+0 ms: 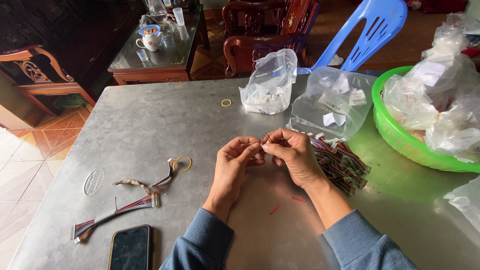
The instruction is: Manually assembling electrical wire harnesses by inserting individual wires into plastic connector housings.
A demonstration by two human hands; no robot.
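My left hand (236, 161) and my right hand (292, 152) meet over the middle of the metal table (150, 120). Together they pinch a small bundle of thin wires (265, 137), whose ends stick up between the fingertips. A pile of multicoloured ribbon cables (342, 160) with white connectors lies just right of my right hand. Two short red wire scraps (286, 205) lie on the table below my wrists.
A ribbon cable (117, 212) and a dark phone (131, 248) lie near the front left, with a yellow rubber band (183, 163) beside them. Clear plastic bags (272, 82) stand at the back. A green basket (400, 142) full of bags sits at the right. A blue chair (372, 30) stands behind the table.
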